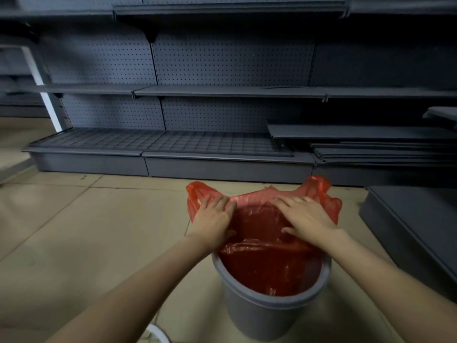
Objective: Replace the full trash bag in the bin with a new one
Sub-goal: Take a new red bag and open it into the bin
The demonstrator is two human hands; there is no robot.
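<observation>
Both bare forearms reach forward and down from the near edge of the view, converging over a grey bin (262,315) that stands upright on the tiled floor (74,231); the left hand (214,219) lies palm down, fingers together and curled over the far-left edge of a red trash bag (269,266), its grip pinching the plastic there; the right hand (306,220) lies palm down too, fingers more spread across the far-right part of the bag mouth, thumb tucked under against the film, pressing it rather than clearly clasping it; the bag hangs inside the bin, below and nearer than both hands, its mouth opening upward and its long axis running down into the bin; the far rim of the bag rises above the hands, with a loop handle beyond each hand; the plastic is thin, glossy, translucent red and wrinkled; dark grey shelving (222,92) stands beyond the hands.
</observation>
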